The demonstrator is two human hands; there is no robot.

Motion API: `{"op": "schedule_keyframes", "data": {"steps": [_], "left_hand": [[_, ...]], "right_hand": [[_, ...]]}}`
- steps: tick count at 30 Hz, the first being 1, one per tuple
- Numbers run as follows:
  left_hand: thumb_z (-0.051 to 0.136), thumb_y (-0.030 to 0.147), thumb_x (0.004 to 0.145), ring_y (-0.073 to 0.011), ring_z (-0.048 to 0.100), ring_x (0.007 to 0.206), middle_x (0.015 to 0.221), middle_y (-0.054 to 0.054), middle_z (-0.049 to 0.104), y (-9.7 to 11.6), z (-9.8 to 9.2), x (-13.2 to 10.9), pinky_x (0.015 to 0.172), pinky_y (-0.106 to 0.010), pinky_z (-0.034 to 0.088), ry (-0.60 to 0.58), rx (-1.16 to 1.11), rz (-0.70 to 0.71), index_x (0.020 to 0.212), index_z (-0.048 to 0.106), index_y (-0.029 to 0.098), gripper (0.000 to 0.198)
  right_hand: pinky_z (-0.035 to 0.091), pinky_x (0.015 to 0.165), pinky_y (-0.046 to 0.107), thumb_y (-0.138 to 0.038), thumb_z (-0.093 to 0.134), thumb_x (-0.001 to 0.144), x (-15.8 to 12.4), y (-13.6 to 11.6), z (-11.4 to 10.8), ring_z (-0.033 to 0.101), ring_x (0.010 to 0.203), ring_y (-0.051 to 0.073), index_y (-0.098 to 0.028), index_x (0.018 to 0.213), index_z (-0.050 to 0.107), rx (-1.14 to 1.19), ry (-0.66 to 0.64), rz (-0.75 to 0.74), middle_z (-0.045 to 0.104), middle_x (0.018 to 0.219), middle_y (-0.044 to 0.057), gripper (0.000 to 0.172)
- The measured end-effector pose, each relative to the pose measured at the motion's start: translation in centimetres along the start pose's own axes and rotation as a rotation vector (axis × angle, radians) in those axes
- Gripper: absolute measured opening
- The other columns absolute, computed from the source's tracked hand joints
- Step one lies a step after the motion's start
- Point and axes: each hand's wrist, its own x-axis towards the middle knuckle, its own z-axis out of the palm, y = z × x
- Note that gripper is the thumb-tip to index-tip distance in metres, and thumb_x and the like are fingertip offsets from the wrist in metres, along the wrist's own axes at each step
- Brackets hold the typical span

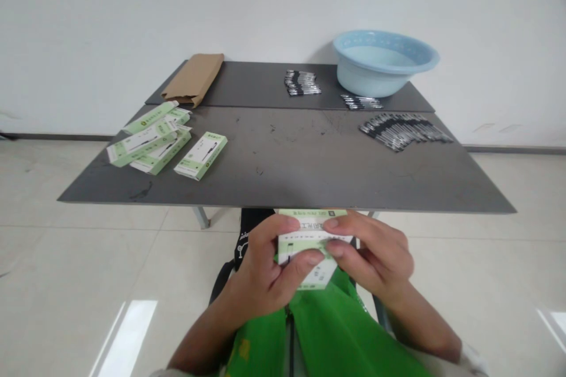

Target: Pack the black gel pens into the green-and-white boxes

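Note:
In front of my lap, just below the table's near edge, I hold a green-and-white pen box (315, 277). My left hand (267, 268) wraps its left side, thumb on the near face and a finger over the upper part. On the right side, my right hand (378, 253) pinches the box between thumb and forefinger around a flap or edge. Whether anything is inside the box is hidden.
Several flat pen boxes (145, 141) overlap at the table's left, with a single pen box (202, 156) beside them. A brown paper bag (197, 76) lies behind. Pens (400, 129) lie in rows at the right near a blue basin (371, 73); more pens (303, 82) lie at the back middle.

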Motion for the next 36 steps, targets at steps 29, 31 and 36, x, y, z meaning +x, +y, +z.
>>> {"op": "schedule_keyframes", "data": {"steps": [29,31,36], "left_hand": [[0.067,0.053,0.109,-0.0263,0.078,0.109,0.133,-0.012,0.074,-7.3,-1.1,4.2,0.087,-0.041,0.067,0.160,-0.207,-0.605,0.164,0.026,0.033,0.072],[0.065,0.056,0.109,-0.0270,0.078,0.111,0.136,-0.014,0.073,-8.8,-1.9,4.6,0.094,-0.044,0.066,0.123,-0.198,-0.670,0.166,0.024,0.030,0.075],[0.066,0.060,0.106,-0.0275,0.077,0.110,0.135,-0.015,0.074,-11.0,-4.2,4.7,0.100,-0.046,0.062,0.040,-0.072,-0.738,0.158,0.047,0.022,0.067]], "right_hand": [[0.069,0.088,0.046,-0.051,0.094,0.084,-1.5,8.0,7.5,0.082,0.096,0.030,-0.022,0.120,0.086,0.598,-0.163,0.878,0.086,0.100,0.008,0.046],[0.070,0.087,0.047,-0.057,0.094,0.083,-1.0,8.9,8.3,0.083,0.094,0.030,-0.021,0.120,0.086,0.651,-0.127,0.925,0.088,0.106,0.010,0.052],[0.069,0.092,0.052,-0.068,0.095,0.077,0.5,10.8,9.3,0.084,0.092,0.033,-0.019,0.117,0.083,0.662,0.003,1.003,0.088,0.105,0.014,0.064]]}}
